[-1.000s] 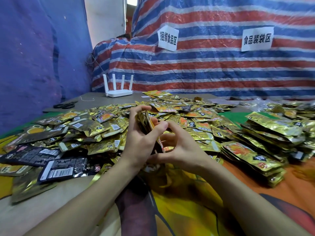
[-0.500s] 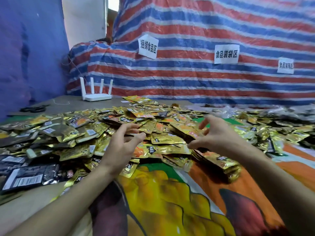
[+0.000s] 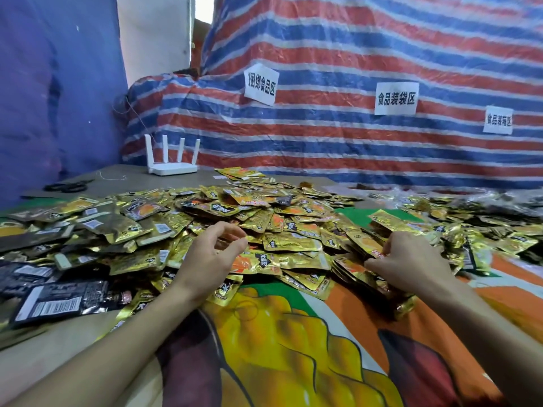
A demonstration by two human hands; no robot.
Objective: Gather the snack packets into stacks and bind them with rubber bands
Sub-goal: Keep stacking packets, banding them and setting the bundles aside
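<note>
Snack packets (image 3: 291,245) lie between left hand (image 3: 210,259) and right hand (image 3: 411,259).

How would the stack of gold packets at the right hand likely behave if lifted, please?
The stack of packets at the right hand would probably fan apart: no band shows around it. The glossy foil looks slippery, so packets may slide. Each looks thin and crinkled, so likely light and floppy.

gold packets (image 3: 291,242): glossy foil, crinkled, mirror-bright
black packets (image 3: 53,301): shiny plastic film
tarp (image 3: 323,136): woven plastic, creased, dull sheen
router (image 3: 172,168): smooth matt plastic
signs (image 3: 396,98): matt paper
table cover (image 3: 279,348): smooth printed sheet
</note>
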